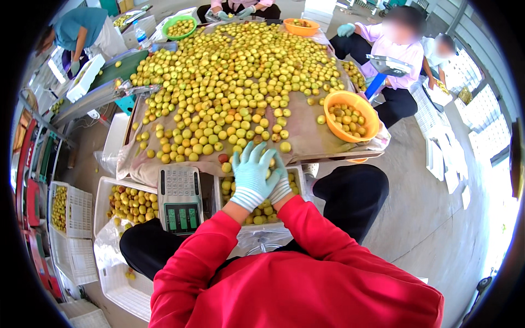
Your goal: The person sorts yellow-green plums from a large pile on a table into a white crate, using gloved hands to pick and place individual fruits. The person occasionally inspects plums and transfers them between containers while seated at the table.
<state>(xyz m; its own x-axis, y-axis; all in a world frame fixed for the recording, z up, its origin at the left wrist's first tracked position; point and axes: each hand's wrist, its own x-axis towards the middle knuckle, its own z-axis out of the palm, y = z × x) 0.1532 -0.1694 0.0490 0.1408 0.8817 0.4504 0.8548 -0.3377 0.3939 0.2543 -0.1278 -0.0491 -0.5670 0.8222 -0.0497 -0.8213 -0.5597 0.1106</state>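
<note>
My left hand (pixel 250 174), in a pale green glove with a striped cuff, lies palm down with its fingers spread. Below it is a white box (pixel 219 205) partly filled with round yellow-green fruit (pixel 264 210), at the near table edge. My right hand (pixel 281 183), gloved alike, sits close against it on the right. The left hand covers most of its fingers, so their grip is hidden. A few fruits show between the two hands. Just beyond the fingertips, a broad heap of the same fruit (pixel 219 98) spreads over the cloth-covered table (pixel 306 134).
A scale (pixel 180 199) with keypad and lit display stands left of the box. Crates of fruit (pixel 134 205) stand further left. An orange basin (pixel 367 136) of fruit is on the table's right, a green basin (pixel 179 35) at the far left. Co-workers sit or bend around.
</note>
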